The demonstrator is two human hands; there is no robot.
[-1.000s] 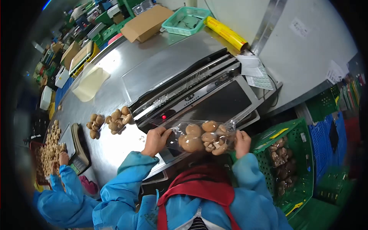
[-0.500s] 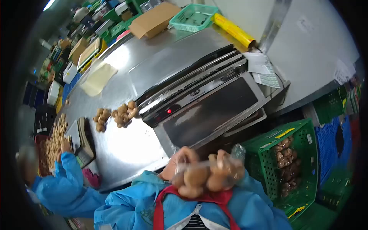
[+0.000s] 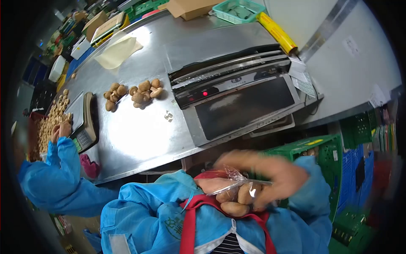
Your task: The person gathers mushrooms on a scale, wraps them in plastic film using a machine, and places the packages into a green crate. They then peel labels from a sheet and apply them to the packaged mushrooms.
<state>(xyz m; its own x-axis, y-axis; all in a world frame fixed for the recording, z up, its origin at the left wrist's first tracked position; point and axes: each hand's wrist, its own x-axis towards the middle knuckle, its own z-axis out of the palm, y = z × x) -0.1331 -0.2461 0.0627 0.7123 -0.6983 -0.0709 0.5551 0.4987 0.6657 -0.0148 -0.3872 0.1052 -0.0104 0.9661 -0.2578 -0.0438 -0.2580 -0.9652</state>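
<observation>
Film-wrapped pack of brown mushrooms (image 3: 235, 208) held up before the wearer's chest, against the blue jacket (image 3: 144, 211) and red apron (image 3: 189, 228), well apart from the steel table (image 3: 135, 131); the left hand (image 3: 212, 185) lies at the pack's upper left, its palm side next to the film; the right hand (image 3: 279, 171) arches over the pack's top and right side, one part reaching across above the film, the lower part beside the rightmost mushrooms; the loose, glossy film stands up in a crumpled peak between the two hands.

The left fingers pass out of sight behind film and mushrooms, so whether they are clamped on the pack cannot be told; the right hand is smeared by motion blur, and whether its fingers are together, apart or pressing on the film cannot be made out; the pack's right end is covered by that hand.

The right forearm hides much of the green crate (image 3: 325, 150) and nearly all its contents; beyond the table's edge, the wrapping machine (image 3: 245, 106) shows whole; the cardboard box (image 3: 192, 8) is cut off by the upper border.
</observation>
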